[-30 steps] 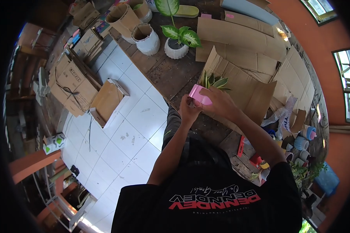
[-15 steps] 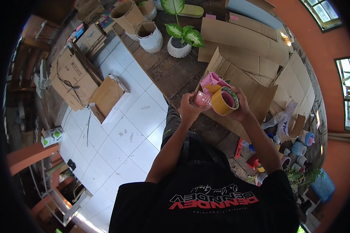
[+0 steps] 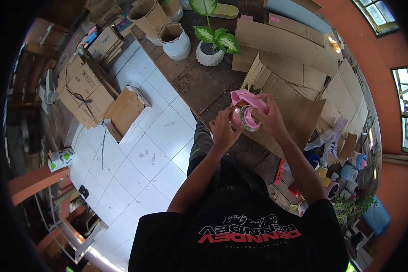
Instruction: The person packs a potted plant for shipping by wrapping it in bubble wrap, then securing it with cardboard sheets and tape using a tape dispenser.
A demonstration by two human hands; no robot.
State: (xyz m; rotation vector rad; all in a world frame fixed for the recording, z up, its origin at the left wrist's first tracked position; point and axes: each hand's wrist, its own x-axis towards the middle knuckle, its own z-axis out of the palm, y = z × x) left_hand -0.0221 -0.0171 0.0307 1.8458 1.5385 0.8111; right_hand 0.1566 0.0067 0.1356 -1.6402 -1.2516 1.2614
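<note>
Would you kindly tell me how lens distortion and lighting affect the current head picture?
In the head view, strong fisheye curving and black corners; there too, bright floor tiles, a darker wooden table, and little fine detail on the pink strip.

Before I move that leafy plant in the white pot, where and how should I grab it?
I'd take the white pot itself, cupping its rounded wall just below the rim, probably coming from the side nearest you. That wall shows bare there, while the leaves spread over its far and right sides, and the thin stem looks too slight to lift by.
</note>
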